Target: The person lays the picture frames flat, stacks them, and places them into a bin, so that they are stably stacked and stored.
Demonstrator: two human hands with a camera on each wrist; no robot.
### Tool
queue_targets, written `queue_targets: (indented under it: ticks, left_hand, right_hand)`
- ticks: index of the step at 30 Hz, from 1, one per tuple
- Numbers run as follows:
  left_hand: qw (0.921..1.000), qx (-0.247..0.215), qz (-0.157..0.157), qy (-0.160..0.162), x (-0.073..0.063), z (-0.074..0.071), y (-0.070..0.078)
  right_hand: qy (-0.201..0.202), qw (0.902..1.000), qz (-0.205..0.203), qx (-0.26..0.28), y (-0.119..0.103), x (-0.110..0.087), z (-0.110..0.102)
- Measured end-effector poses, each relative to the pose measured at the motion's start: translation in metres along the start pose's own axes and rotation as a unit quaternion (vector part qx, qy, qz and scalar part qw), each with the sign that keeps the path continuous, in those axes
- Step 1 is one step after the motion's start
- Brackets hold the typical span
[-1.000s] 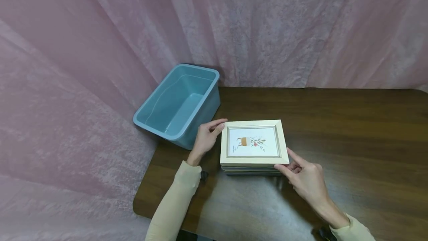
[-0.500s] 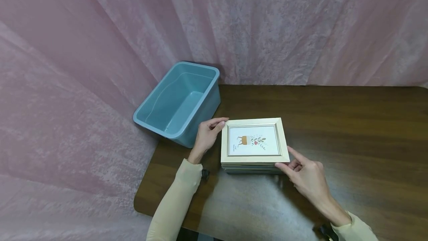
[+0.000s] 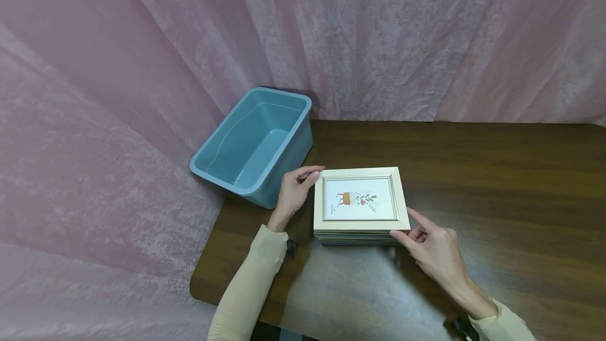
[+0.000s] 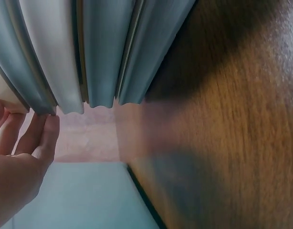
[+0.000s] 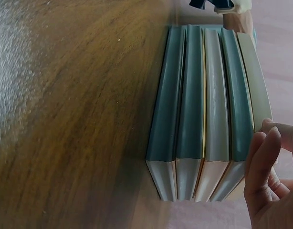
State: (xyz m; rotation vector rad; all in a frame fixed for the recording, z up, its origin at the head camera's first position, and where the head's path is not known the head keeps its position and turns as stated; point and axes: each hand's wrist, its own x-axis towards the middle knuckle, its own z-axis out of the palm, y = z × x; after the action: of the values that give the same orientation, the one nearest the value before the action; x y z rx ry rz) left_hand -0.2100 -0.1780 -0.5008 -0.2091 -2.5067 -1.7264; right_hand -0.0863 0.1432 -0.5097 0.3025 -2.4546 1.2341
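Note:
A cream picture frame (image 3: 362, 226) with a plant print lies face up on top of a stack of several picture frames (image 3: 356, 239), teal and grey at their edges in the right wrist view. My left hand (image 3: 293, 193) holds the top frame's far left corner between thumb and fingers; in the left wrist view its fingertips (image 4: 50, 125) reach the side of the teal frame just below. At the near right corner my right hand (image 3: 435, 249) pinches the cream frame, thumb on the near edge and index finger along the right side.
Left of the stack, a blue plastic bin (image 3: 295, 141) with nothing inside stands at the corner of the brown wooden table (image 3: 511, 214). Pink curtains (image 3: 379, 41) hang behind and to the left. The table's rounded left corner lies near my left sleeve (image 3: 251, 283).
The head view has shifted very slightly, so the table and stack sit a little higher in it. Both hands keep their places at the cream picture frame's corners.

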Motion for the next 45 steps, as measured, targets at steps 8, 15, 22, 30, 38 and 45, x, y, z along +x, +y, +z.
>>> queue_targets:
  ticks: [8, 15, 22, 30, 38, 45]
  left_hand:
    - [0.9987, 0.038, 0.03, 0.019, 0.0, 0.0, 0.008]
    - [0.9723, 0.131, 0.146, 0.127, -0.003, -0.003, 0.029]
    - [0.8083, 0.439, 0.279, 0.277, 0.001, -0.002, 0.045]
    - [0.804, 0.509, 0.105, 0.289, 0.012, -0.013, 0.057]
    - [0.8152, 0.5, 0.086, 0.279, 0.014, -0.027, 0.052]
    - [0.853, 0.44, 0.119, 0.253, 0.011, -0.037, 0.049]
  right_hand:
    - [-0.002, 1.0, 0.005, -0.003, 0.001, -0.002, 0.0]
    - [-0.004, 1.0, 0.002, 0.004, 0.002, -0.002, 0.0]
    - [0.0, 0.9999, 0.004, 0.011, 0.002, -0.003, -0.001]
    - [-0.014, 0.9993, 0.023, 0.025, 0.0, -0.005, -0.001]
    - [-0.009, 0.999, 0.023, 0.038, 0.0, -0.006, 0.0]
    - [-0.006, 0.999, 0.021, 0.039, 0.001, -0.006, 0.001]
